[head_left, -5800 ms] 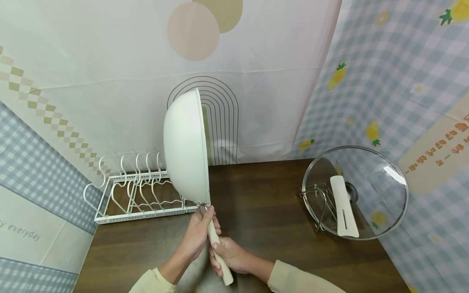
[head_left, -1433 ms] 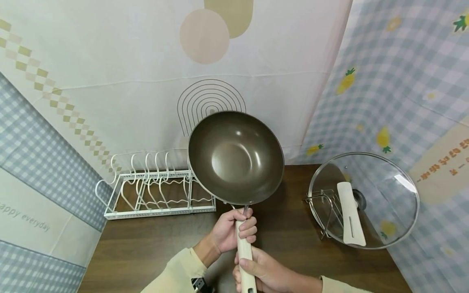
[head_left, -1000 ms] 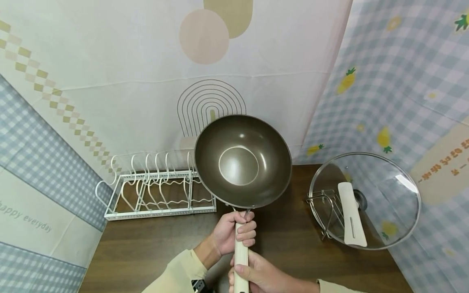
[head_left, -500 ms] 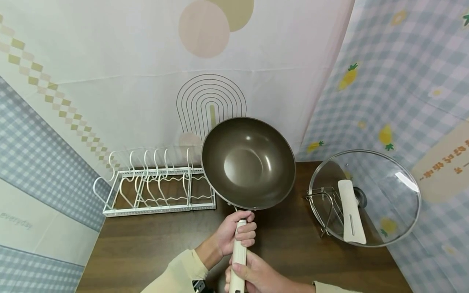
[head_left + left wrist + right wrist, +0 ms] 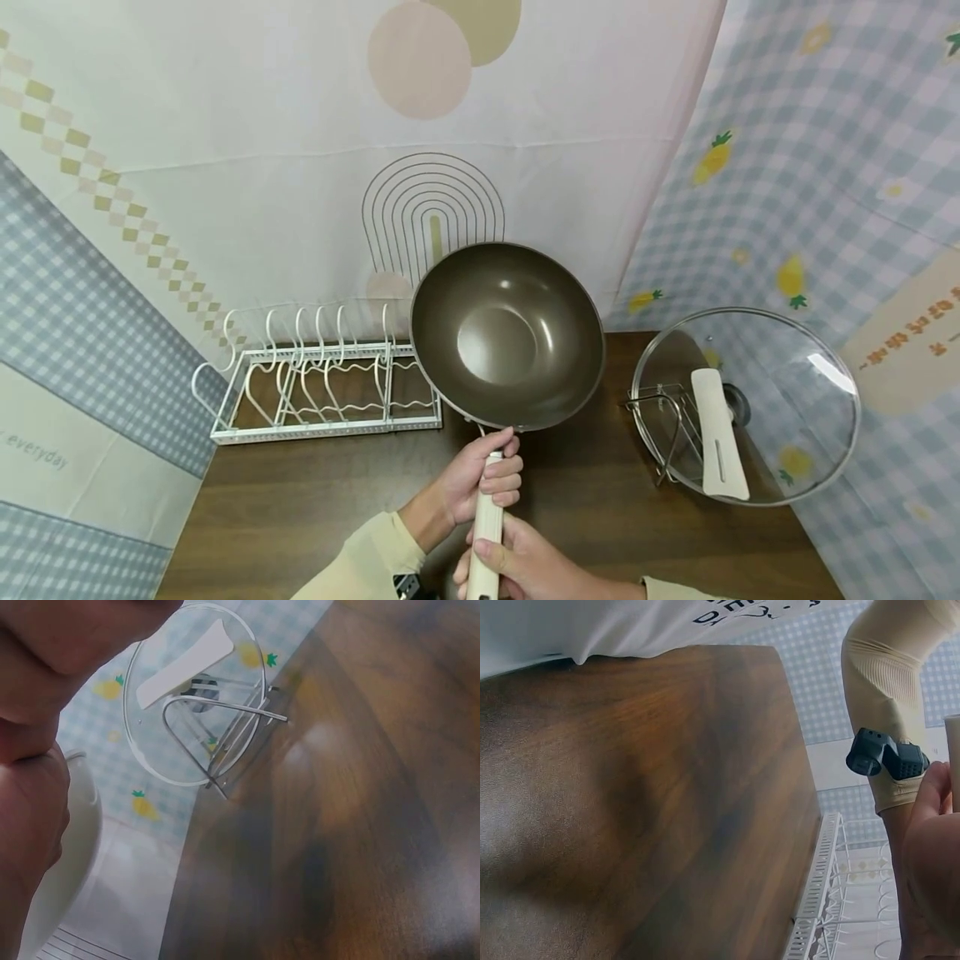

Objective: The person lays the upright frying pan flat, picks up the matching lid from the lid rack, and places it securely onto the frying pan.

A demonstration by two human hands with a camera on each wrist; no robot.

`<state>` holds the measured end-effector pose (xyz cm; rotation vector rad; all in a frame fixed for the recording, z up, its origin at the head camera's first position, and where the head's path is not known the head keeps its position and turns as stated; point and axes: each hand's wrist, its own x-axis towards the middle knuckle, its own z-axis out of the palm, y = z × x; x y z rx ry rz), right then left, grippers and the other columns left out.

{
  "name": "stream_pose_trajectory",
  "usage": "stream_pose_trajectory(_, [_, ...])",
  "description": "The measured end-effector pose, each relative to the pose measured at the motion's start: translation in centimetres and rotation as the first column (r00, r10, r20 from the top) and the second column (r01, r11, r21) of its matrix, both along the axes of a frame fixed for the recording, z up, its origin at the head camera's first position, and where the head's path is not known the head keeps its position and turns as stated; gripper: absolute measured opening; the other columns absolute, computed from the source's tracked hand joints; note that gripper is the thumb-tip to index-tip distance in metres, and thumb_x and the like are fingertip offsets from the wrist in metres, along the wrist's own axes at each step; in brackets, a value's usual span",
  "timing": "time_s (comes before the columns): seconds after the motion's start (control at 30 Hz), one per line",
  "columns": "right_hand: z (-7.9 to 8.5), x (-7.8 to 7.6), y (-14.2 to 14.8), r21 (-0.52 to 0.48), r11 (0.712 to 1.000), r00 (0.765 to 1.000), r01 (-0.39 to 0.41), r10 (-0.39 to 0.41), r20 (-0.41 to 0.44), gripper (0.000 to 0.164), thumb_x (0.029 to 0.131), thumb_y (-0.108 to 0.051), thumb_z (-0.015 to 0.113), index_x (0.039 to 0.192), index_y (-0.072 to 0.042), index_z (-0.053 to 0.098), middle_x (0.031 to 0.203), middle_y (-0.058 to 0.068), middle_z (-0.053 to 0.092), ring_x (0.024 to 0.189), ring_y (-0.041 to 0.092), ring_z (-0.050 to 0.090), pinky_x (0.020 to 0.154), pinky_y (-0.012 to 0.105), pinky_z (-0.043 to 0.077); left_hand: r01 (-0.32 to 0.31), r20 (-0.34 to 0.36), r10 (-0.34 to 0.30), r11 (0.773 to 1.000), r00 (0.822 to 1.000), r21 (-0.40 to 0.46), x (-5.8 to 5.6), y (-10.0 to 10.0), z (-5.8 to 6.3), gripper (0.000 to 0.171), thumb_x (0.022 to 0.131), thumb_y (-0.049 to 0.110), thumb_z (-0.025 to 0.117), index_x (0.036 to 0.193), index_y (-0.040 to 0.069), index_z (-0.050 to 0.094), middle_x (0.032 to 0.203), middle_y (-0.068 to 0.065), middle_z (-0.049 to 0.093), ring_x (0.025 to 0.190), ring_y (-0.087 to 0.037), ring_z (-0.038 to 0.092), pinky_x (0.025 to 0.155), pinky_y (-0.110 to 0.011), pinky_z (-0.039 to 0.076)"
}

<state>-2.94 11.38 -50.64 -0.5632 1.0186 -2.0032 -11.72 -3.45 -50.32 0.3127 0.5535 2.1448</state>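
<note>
A wok (image 5: 495,342), dark brown inside, white outside in the left wrist view, is tilted with its hollow facing the head camera. My left hand (image 5: 482,477) wraps round the upper end of its cream handle (image 5: 489,521), just below the pan. Lower down, my right hand (image 5: 525,560) grips the same handle, thumb along the top, close to the hanging hole. In the left wrist view the left hand's curled fingers (image 5: 45,667) fill the upper left, with the wok's white outer wall (image 5: 75,825) behind them. The right wrist view catches only part of the right hand (image 5: 937,855).
A white wire pan rack (image 5: 322,432) with several loops stands left of the wok. On the right, a glass lid (image 5: 795,417) with a cream handle leans in a metal stand (image 5: 667,417). Patterned cloth walls border the brown wooden table (image 5: 330,492).
Since the oldest frame the wok has turned from edge-on to show its inside and moved right, away from the rack. Both hands keep the handle. In the last half second it is nearly still.
</note>
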Motion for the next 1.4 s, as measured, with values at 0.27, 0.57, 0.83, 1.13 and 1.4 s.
stream_pose_trajectory(0.27, [0.4,-0.8,0.8,0.263,0.964,0.992,0.035,-0.001,-0.126,0.043,0.109,-0.015,0.049,0.127,0.023,0.042,0.106,0.028,0.071,0.090,0.008,0.072,0.077,0.027,0.062,-0.003,0.002,0.003,1.000,1.000,-0.002,0.2,-0.3,0.0,0.039,0.114,0.031,0.023,0.085,0.020,0.047,0.054,0.014,0.037,0.041,0.004,0.042,0.048,-0.013,0.042])
stream_pose_trajectory(0.57, [1.6,-4.8,4.2,0.448,0.893,0.951,0.025,0.118,-0.286,0.033,0.108,-0.015,0.050,0.117,0.016,0.061,0.103,0.038,0.069,0.084,0.012,0.075,0.078,0.051,0.063,-0.008,0.011,0.008,1.000,1.000,0.019,0.2,-0.6,0.5,0.038,0.114,0.032,0.024,0.085,0.020,0.048,0.054,0.014,0.037,0.041,0.005,0.041,0.046,-0.012,0.042])
stream_pose_trajectory(0.83, [2.2,-7.6,6.7,0.524,0.839,0.894,0.147,0.114,-0.434,0.026,0.107,-0.015,0.053,0.117,0.007,0.064,0.101,0.025,0.074,0.085,0.019,0.076,0.074,0.044,0.064,-0.009,-0.041,0.011,0.999,0.999,0.045,-0.1,-1.0,0.8,0.040,0.114,0.033,0.022,0.087,0.020,0.048,0.054,0.015,0.038,0.043,0.005,0.041,0.046,-0.012,0.041])
stream_pose_trajectory(1.13, [2.7,-11.5,10.6,0.594,0.737,0.862,0.321,0.032,-0.506,0.029,0.106,-0.017,0.058,0.122,0.006,0.061,0.114,0.029,0.069,0.096,0.020,0.074,0.082,0.039,0.063,0.005,-0.046,-0.004,0.999,0.999,0.035,-0.3,-0.9,1.0,0.042,0.115,0.035,0.021,0.085,0.020,0.047,0.053,0.015,0.039,0.042,0.004,0.041,0.045,-0.013,0.039])
stream_pose_trajectory(1.4, [3.9,-14.5,14.7,0.579,0.667,0.845,0.469,-0.149,-0.513,0.040,0.103,-0.012,0.061,0.130,0.014,0.048,0.125,0.030,0.061,0.107,0.020,0.070,0.089,0.034,0.061,0.024,-0.043,-0.023,0.999,0.999,0.037,-0.4,-1.0,0.9,0.043,0.115,0.037,0.022,0.084,0.019,0.047,0.053,0.014,0.038,0.042,0.005,0.043,0.045,-0.012,0.039])
